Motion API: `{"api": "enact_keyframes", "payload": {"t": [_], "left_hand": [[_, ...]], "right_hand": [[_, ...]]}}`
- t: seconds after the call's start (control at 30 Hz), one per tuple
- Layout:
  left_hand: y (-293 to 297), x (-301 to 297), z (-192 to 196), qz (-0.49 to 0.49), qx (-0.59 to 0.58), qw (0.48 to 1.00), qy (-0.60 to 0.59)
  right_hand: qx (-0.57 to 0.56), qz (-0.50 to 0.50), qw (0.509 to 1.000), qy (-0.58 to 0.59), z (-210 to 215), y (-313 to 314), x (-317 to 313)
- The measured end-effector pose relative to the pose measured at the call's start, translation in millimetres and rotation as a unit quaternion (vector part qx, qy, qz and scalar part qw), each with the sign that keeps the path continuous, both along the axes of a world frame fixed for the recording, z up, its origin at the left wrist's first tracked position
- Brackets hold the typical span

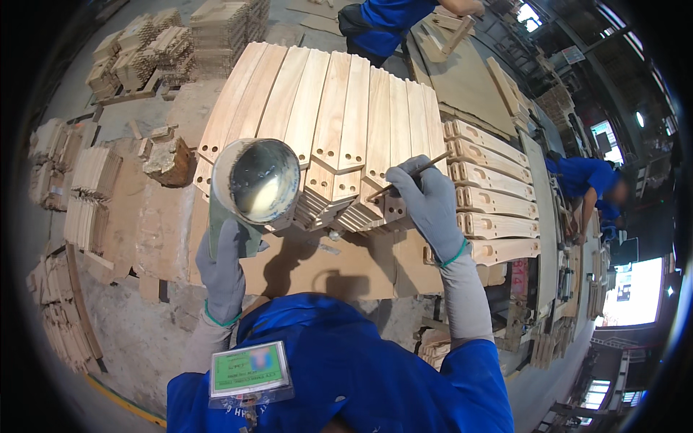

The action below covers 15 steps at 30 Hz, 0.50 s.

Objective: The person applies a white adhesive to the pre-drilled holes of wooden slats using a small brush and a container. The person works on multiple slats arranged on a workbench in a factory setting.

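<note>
Gloved hands with a cup and a thin stick over pale wooden slats

We look down on two hands in soft, matte gray gloves with green-edged cuffs. The left hand point(222, 270) clasps a round cup point(224, 173) from below, by a flat, dull green piece at its side; some of its fingers are hidden from us. The cup's inside is smeared and crusted, and a glossy, whitish liquid point(268, 196) sits at the bottom. The right hand point(427, 202) pinches a thin, dark stick point(433, 162) between thumb and fingers, its lower end at the near ends of the slats, beside the drilled holes; we cannot tell whether it touches the wood.

The slats point(336, 94) lie side by side in stacked layers in front of the person, long, smooth and finely grained, with slanted near ends and pairs of round, dark holes. To their right we see a row of curved wooden pieces point(498, 204) with rounded edges and oblong slots. A flat sheet of brown cardboard point(368, 280) spreads below the slats. On the left stand a rough, chipped block point(167, 160) and neat wood piles point(224, 36). Two co-workers in blue, one ahead point(382, 27) and one at right point(588, 175), lean over their own wood.
</note>
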<state>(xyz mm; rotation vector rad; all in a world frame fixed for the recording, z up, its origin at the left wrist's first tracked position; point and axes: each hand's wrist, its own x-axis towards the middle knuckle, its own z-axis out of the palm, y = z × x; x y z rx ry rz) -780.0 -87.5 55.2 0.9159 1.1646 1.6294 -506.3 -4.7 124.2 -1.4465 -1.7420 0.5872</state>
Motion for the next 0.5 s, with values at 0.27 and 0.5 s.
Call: {"api": "enact_keyframes", "payload": {"t": [0.27, 0.5], "left_hand": [[3.2, 13.7, 15.8, -0.089, -0.037, 0.995, -0.017], [4.4, 30.0, 14.3, -0.075, 0.033, 0.995, 0.056]], "right_hand": [[0.018, 0.013, 0.959, 0.284, 49.4, -35.9, -5.9], [0.176, 0.141, 0.969, 0.105, 52.4, -81.1, -33.7]]}}
